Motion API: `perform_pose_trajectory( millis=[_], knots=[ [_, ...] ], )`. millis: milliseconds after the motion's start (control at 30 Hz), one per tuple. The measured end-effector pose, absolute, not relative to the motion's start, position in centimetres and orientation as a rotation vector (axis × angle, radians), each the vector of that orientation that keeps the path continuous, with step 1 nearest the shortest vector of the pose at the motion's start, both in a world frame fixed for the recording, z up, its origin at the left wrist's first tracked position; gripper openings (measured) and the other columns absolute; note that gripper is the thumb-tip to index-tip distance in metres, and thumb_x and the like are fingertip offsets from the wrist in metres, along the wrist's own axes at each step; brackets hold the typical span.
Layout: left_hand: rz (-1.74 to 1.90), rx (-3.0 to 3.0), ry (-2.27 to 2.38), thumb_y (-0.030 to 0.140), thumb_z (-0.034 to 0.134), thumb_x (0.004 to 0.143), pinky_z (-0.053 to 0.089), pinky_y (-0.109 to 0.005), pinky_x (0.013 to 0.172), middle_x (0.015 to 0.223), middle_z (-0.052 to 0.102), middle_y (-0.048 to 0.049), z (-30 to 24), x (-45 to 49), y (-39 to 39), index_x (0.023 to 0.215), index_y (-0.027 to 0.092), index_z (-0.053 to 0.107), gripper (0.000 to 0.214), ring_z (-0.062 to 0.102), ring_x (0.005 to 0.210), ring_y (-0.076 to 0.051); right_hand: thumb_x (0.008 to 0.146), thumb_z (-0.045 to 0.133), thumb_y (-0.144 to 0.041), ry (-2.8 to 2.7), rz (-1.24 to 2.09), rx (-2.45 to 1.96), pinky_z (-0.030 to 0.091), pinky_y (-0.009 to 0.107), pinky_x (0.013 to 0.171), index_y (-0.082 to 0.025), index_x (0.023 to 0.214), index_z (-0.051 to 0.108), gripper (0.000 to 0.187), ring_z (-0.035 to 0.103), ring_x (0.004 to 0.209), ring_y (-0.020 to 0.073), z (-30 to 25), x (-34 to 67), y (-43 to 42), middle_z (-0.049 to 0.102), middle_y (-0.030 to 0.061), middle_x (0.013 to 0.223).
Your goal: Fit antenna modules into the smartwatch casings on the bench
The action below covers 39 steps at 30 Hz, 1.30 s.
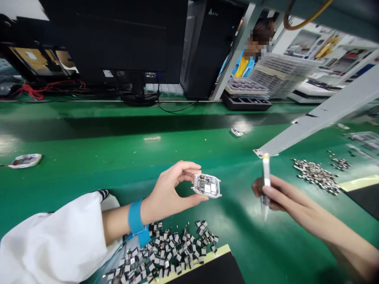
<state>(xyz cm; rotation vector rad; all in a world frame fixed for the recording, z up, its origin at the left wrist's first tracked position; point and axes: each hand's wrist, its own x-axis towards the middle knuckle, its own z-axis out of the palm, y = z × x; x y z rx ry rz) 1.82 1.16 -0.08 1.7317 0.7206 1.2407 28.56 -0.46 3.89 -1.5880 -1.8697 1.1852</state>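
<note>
Left hand (167, 187) pinches case (212, 195) edgewise, thumb below, fingers above, gap case-wide. Case over green bench (237, 248), left of right hand (281, 193). Right fingers wrapped round slim tool (266, 175), blurred, type unclear. Best: grip rim only, skin off board (204, 186), keep case steady. Case's uncovered side faces camera, long axis roughly left-right; tool near upright, taper down.

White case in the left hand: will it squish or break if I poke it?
The white case looks unbent in the left hand, so it's probably stiff. Its uncovered circuit parts might break easily if poked.
</note>
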Motion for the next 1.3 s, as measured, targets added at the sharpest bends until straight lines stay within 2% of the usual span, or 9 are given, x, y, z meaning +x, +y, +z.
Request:
perform_pose_trajectory(
  millis=[133,233,367,433,500,733,967,1167,1300],
  knots=[
    [1.283,1.744,0.763,0.015,0.069,0.065,0.048,-0.017,0.079,0.097,0.051,-0.0007,1.1,2.0,-0.4,0.106,0.024,0.045,0.048,0.054,0.088,-0.010,0.085,0.041,-0.034,-1.502,1.169,-0.942,0.031,0.017,0.041,-0.024,0.090,0.042,0.011,0.033,0.042,0.0025,6.1,23.6,-2.6,0.054,-0.0012,0.076],
    [1.265,1.790,0.791,0.014,0.069,0.065,0.048,-0.017,0.074,0.094,0.050,-0.0008,2.0,2.0,-1.7,0.106,0.025,0.047,0.048,0.053,0.084,-0.010,0.085,0.043,-0.027,-1.434,1.172,-0.766,0.035,0.016,0.042,-0.027,0.096,0.040,0.011,0.037,0.042,0.0029,6.1,21.0,-3.7,0.054,-0.0035,0.073],
    [1.249,1.851,0.819,0.014,0.070,0.064,0.047,-0.018,0.068,0.088,0.051,-0.0015,2.8,1.9,-2.7,0.107,0.024,0.048,0.049,0.052,0.079,-0.011,0.084,0.044,-0.020,-1.598,1.217,-0.790,0.047,0.016,0.059,-0.026,0.091,0.042,0.010,0.056,0.069,0.0072,5.6,20.5,-4.1,0.059,-0.0012,0.085],
    [1.267,1.877,0.821,0.013,0.070,0.063,0.047,-0.019,0.065,0.085,0.052,-0.0020,2.9,1.9,-2.7,0.106,0.023,0.049,0.048,0.052,0.076,-0.011,0.082,0.048,-0.017,-1.709,1.133,-0.820,0.050,0.020,0.071,-0.026,0.091,0.044,0.013,0.057,0.088,0.0112,5.7,21.0,-4.0,0.059,0.0005,0.094],
    [1.298,1.891,0.795,0.012,0.069,0.064,0.048,-0.021,0.065,0.086,0.053,-0.0030,3.0,2.0,-2.6,0.105,0.022,0.050,0.046,0.052,0.076,-0.012,0.079,0.053,-0.018,-1.809,0.992,-0.856,0.050,0.022,0.075,-0.027,0.093,0.048,0.018,0.056,0.093,0.0132,5.8,21.5,-3.9,0.060,0.0004,0.098],
    [1.406,1.910,0.699,0.009,0.070,0.063,0.051,-0.027,0.078,0.087,0.055,-0.0030,3.2,2.1,-2.2,0.098,0.019,0.053,0.040,0.055,0.084,-0.014,0.077,0.056,-0.031,-1.838,0.897,-0.952,0.054,0.021,0.061,-0.031,0.093,0.053,0.016,0.061,0.077,0.0135,6.0,22.3,-3.8,0.064,-0.0026,0.086],
    [1.390,2.037,0.723,0.014,0.071,0.064,0.053,-0.022,0.072,0.088,0.051,-0.0037,3.5,1.6,-2.6,0.085,0.017,0.056,0.026,0.056,0.087,-0.015,0.076,0.057,-0.031,-1.874,0.792,-1.035,0.052,0.016,0.053,-0.031,0.088,0.055,0.013,0.062,0.071,0.0114,6.1,21.9,-3.9,0.066,-0.0056,0.080],
    [1.390,2.162,0.714,0.018,0.066,0.070,0.056,-0.024,0.073,0.091,0.050,-0.0059,3.9,1.6,-2.6,0.081,0.016,0.059,0.013,0.057,0.086,-0.016,0.073,0.059,-0.029,-1.806,0.660,-1.098,0.051,0.014,0.048,-0.031,0.085,0.056,0.013,0.061,0.062,0.0102,5.8,21.2,-4.6,0.064,-0.0066,0.075],
    [1.386,2.155,0.727,0.020,0.068,0.069,0.056,-0.023,0.072,0.088,0.052,-0.0061,4.0,1.7,-2.3,0.079,0.016,0.059,0.015,0.059,0.083,-0.015,0.074,0.058,-0.030,-1.800,0.630,-1.156,0.052,0.016,0.050,-0.032,0.089,0.055,0.015,0.062,0.068,0.0136,5.6,21.6,-5.1,0.064,-0.0041,0.077]
  ],
)
